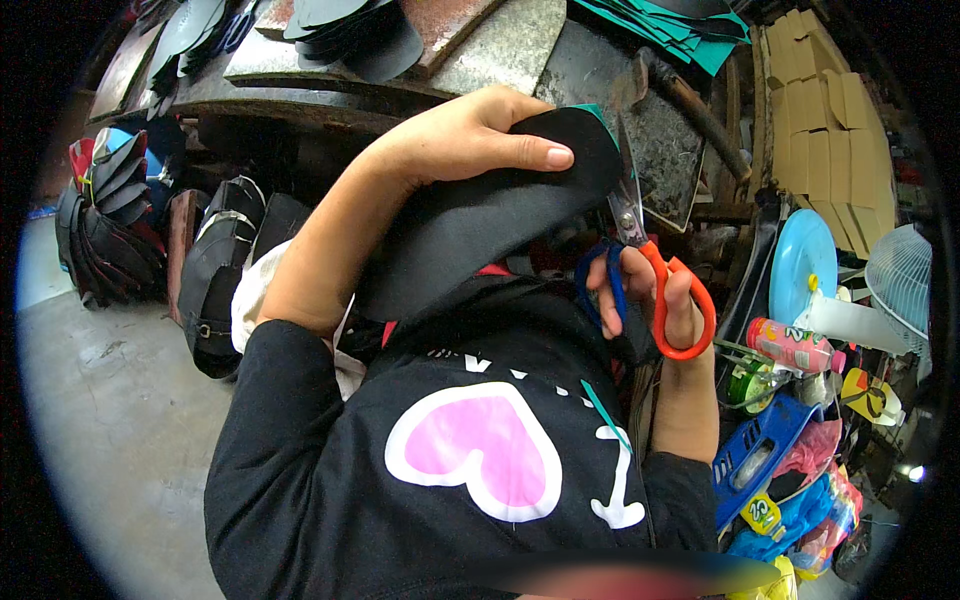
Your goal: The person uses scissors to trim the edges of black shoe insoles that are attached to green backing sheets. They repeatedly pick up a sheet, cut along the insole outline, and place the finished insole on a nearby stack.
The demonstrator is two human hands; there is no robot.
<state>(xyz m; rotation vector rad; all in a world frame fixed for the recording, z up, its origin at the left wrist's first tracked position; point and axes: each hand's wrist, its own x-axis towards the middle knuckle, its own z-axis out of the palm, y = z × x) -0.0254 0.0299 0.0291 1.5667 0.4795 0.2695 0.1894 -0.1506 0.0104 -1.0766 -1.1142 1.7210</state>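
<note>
My left hand (475, 140) grips a black insole-shaped piece (480, 225) from its far side, thumb lying flat on top and the other fingers hidden beneath. A thin teal layer (598, 113) shows along its far right edge. In my right hand (640, 285) are scissors (628, 215) with one orange and one blue handle loop, my fingers through the loops. Their blades point away from me, right beside the piece's rounded right end. Whether the blades touch its edge I cannot tell. A narrow teal offcut (605, 412) lies on my black shirt.
Stacked black insole-shaped pieces (370, 45) lie on the worn bench, with teal sheets (690, 40) and a hammer (695, 115) farther right. Bundled black pieces (110, 225) stand left. Tan boxes (825, 140), a pink bottle (795, 345) and a blue plastic tray (765, 450) crowd the right.
</note>
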